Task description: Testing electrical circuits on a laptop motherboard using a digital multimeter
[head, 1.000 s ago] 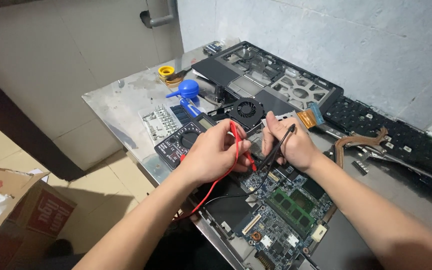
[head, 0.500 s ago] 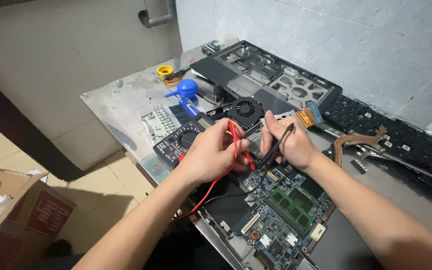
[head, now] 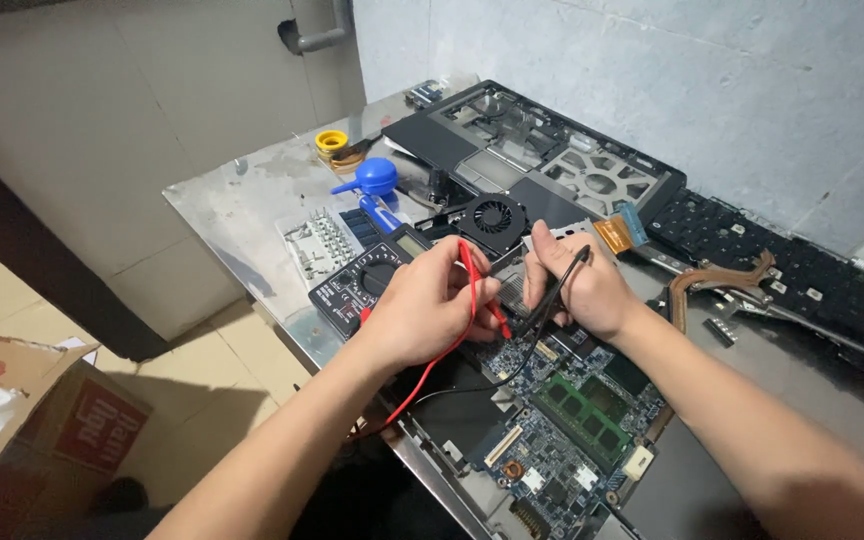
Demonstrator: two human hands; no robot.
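Little has shifted since the earlier frames: both hands remain bent over the blue circuit board [head: 562, 420], and the probe tips have edged only slightly. Left hand [head: 422, 305], clenched, grasps the red probe [head: 482, 290], whose tip angles down to the board just beyond the fingers. Right hand [head: 577, 290], likewise closed, grasps the black probe [head: 557, 290], slanted toward the red one so that the two tips stand near each other between the hands. Red lead [head: 422, 375] trails from the left grip back under the wrist. Black multimeter [head: 362, 280] lies just outboard of the left grip, partly hidden by the knuckles. Round black fan [head: 492, 215] sits just ahead of both grips; blue air blower [head: 372, 180] and yellow roll [head: 331, 141] lie farther ahead on the bench [head: 232, 200]. Copper heat pipe [head: 722, 275] and black keyboard [head: 802, 270] lie outboard of the right grip. Green memory module [head: 592, 410] sits on the board, behind the right wrist.
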